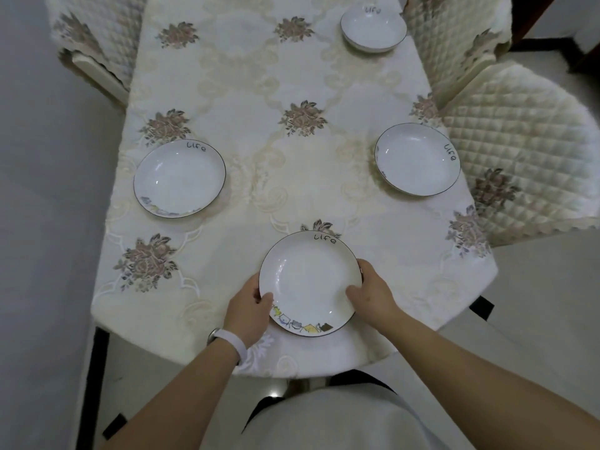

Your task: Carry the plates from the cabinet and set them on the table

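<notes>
Head view: left hand [248, 306] and right hand [373, 292] each grip closed on the near plate's [308, 280] rim.

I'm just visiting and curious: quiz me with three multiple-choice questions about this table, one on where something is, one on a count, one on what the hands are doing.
1. Where is the round white plate with cartoon pictures on its rim?
A. at the table's near edge
B. on a chair
C. at the far end

2. How many white plates are on the floral cream tablecloth?
A. two
B. four
C. six

3. What are the hands doing?
A. resting in the lap
B. both gripping the near plate's rim
C. one lifting a cup

Answers: 1 A, it lies nearest the person. 2 B, one near, one left, one right, one far. 3 B, the left hand and right hand hold opposite sides.
</notes>
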`<state>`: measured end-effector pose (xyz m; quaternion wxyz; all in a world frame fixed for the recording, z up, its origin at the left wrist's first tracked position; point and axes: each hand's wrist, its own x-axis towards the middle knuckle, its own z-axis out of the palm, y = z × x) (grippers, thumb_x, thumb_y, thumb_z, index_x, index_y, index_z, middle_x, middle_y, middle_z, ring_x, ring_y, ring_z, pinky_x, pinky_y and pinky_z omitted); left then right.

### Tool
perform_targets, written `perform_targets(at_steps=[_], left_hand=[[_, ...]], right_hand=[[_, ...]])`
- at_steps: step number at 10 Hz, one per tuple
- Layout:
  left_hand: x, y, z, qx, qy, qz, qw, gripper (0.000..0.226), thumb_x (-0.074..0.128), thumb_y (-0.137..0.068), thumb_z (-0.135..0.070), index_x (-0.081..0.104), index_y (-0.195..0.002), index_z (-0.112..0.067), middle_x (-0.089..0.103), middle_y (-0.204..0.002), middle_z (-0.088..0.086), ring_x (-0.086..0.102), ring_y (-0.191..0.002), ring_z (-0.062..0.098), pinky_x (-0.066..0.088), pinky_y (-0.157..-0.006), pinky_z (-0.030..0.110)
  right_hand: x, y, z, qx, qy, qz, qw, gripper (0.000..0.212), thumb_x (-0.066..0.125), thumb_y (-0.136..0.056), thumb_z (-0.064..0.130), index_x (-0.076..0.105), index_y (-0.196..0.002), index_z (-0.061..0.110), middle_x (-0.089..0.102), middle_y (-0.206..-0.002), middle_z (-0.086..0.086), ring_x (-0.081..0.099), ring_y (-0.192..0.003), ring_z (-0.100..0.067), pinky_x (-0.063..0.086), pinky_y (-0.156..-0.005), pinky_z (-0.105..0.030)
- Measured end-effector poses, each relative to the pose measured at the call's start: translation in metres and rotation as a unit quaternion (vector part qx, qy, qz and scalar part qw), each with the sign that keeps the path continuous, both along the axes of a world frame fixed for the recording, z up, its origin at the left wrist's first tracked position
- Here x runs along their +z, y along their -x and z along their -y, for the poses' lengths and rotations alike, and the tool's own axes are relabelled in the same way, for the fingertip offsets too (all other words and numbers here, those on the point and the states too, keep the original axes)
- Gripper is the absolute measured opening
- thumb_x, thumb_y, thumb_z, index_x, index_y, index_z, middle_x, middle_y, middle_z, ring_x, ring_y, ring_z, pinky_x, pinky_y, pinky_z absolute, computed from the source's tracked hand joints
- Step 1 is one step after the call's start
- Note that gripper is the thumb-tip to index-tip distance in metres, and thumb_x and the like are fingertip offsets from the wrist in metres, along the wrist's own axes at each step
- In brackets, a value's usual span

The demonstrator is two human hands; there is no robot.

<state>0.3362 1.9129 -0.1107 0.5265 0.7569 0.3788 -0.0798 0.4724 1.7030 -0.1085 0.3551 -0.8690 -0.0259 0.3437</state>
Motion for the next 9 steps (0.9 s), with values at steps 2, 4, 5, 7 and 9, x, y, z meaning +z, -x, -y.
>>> perform_targets(at_steps=[2,4,5,7,9], left_hand=[[-0.002,-0.001,0.003,0.028,0.004,-0.018,0.999,0.043,0.059,-0.087,-0.015,0.057,-0.091,-0.058,0.072,-0.085,-0.007,0.066,-0.075,0.014,0.053,-0.068,0.023],[0.014,-0.005,-0.003,0.073,-0.008,-0.030,0.997,0.032,0.062,-0.090,-0.015,0.057,-0.119,-0.028,0.068,-0.089,-0.009,0.063,-0.075,0.010,0.047,-0.061,0.020],[0.039,-0.014,-0.012,0.035,-0.085,-0.007,0.996,0.040,0.060,-0.093,-0.019,0.051,-0.132,-0.020,0.058,-0.120,-0.002,0.057,-0.099,0.011,0.044,-0.080,0.025],[0.114,-0.048,-0.023,-0.129,-0.284,0.113,0.943,0.043,0.058,-0.092,-0.028,0.054,-0.133,-0.015,0.056,-0.131,0.002,0.051,-0.121,0.021,0.040,-0.103,0.038],[0.183,-0.071,-0.029,-0.201,-0.445,0.201,0.849,0.055,0.043,-0.085,-0.043,0.063,-0.125,-0.012,0.062,-0.126,0.014,0.057,-0.117,0.035,0.046,-0.095,0.054]], right_hand=[[-0.003,-0.016,0.005,0.050,-0.007,-0.013,0.999,0.050,0.051,-0.082,0.010,0.047,-0.130,0.021,0.064,-0.103,0.001,0.060,-0.091,-0.023,0.047,-0.073,-0.032],[0.009,-0.045,0.013,0.074,0.007,0.003,0.997,0.039,0.054,-0.088,0.022,0.050,-0.126,0.020,0.064,-0.082,0.005,0.062,-0.070,-0.012,0.047,-0.062,-0.028],[0.031,-0.064,0.014,0.077,0.009,0.058,0.995,0.040,0.055,-0.091,0.029,0.050,-0.130,0.020,0.062,-0.089,0.006,0.061,-0.074,-0.012,0.049,-0.069,-0.030],[0.103,-0.088,0.006,0.175,0.038,0.248,0.952,0.048,0.050,-0.095,0.045,0.048,-0.138,0.024,0.055,-0.132,0.003,0.052,-0.118,-0.017,0.042,-0.088,-0.033],[0.184,-0.075,-0.005,0.214,0.059,0.433,0.874,0.047,0.049,-0.096,0.045,0.052,-0.134,0.018,0.054,-0.134,0.000,0.046,-0.122,-0.022,0.039,-0.095,-0.036]])
